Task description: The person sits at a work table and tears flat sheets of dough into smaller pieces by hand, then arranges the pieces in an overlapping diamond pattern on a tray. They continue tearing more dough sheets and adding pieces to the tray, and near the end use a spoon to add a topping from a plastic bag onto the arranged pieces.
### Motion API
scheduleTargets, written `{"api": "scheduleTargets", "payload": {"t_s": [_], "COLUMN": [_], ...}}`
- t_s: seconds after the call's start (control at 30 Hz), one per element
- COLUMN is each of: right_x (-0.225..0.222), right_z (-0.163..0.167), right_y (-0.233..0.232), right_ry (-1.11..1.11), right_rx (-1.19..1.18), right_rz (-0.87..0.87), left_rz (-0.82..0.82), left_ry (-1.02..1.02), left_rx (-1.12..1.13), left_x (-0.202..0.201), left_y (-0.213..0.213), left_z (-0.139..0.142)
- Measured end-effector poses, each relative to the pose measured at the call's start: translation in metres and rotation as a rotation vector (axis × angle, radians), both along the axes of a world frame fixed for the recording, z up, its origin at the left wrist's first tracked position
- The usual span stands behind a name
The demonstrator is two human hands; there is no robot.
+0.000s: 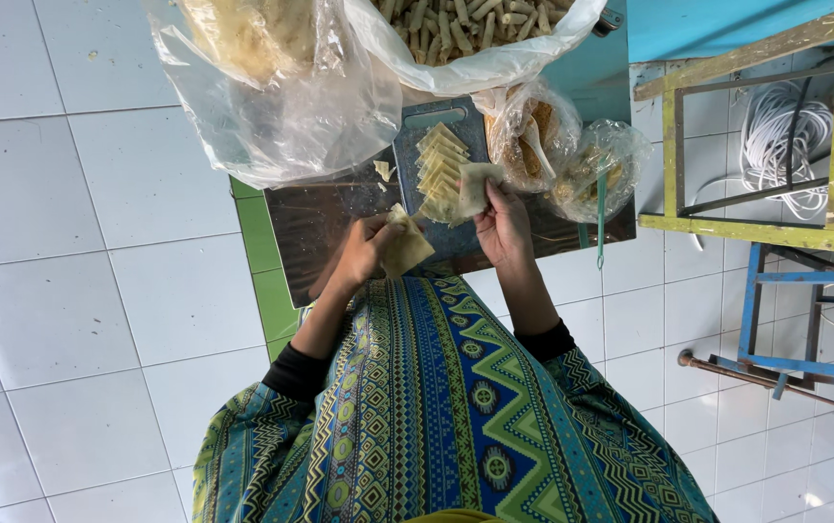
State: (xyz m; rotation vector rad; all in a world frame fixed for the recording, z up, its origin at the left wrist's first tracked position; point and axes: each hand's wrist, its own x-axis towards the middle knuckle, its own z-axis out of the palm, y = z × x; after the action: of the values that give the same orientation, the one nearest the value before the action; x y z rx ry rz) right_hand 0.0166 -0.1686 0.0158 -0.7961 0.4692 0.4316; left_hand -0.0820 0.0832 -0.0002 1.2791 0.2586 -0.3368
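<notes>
My left hand [359, 254] holds a pale, folded pastry wrapper [404, 248] over my lap. Just to its right, my right hand [504, 225] pinches a square wrapper [476, 186] by its lower edge. That wrapper is lifted off a fanned stack of similar wrappers [439, 160], which lies on a dark board [412, 145] just beyond both hands. Two small clear bags of filling [533, 131] [599, 172] stand right of the stack, and the nearer one has a spoon in it. My patterned green and blue garment [446, 416] fills the lower middle.
A shiny metal tray [315, 228] on a green-edged low table [260, 247] carries the board. Beyond it are a big clear bag [277, 97] and a white bag of finished rolled sticks [461, 24]. A yellow frame [756, 228], a blue frame [804, 368] and a white cable coil [785, 136] stand right on white floor tiles.
</notes>
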Motion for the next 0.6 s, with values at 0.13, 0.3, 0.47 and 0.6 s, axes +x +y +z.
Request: {"api": "scheduleTargets", "payload": {"t_s": [0.13, 0.3, 0.47, 0.6], "right_x": [-0.002, -0.019, -0.045, -0.054], "right_z": [-0.012, -0.009, -0.006, -0.007], "right_y": [-0.016, -0.003, 0.028, 0.036], "right_ry": [-0.281, -0.889, -1.168, -1.195], "right_rx": [-0.240, -1.406, -1.421, -1.416], "right_rz": [-0.055, 0.288, 0.511, 0.600], "left_rz": [0.045, 0.181, 0.217, 0.321], "left_ry": [-0.091, -0.340, -0.234, -0.064], "left_rx": [0.330, 0.665, 0.477, 0.331], "left_x": [0.005, 0.009, 0.008, 0.003], "left_y": [0.010, 0.021, 0.023, 0.019], "left_z": [0.008, 0.029, 0.027, 0.011]}}
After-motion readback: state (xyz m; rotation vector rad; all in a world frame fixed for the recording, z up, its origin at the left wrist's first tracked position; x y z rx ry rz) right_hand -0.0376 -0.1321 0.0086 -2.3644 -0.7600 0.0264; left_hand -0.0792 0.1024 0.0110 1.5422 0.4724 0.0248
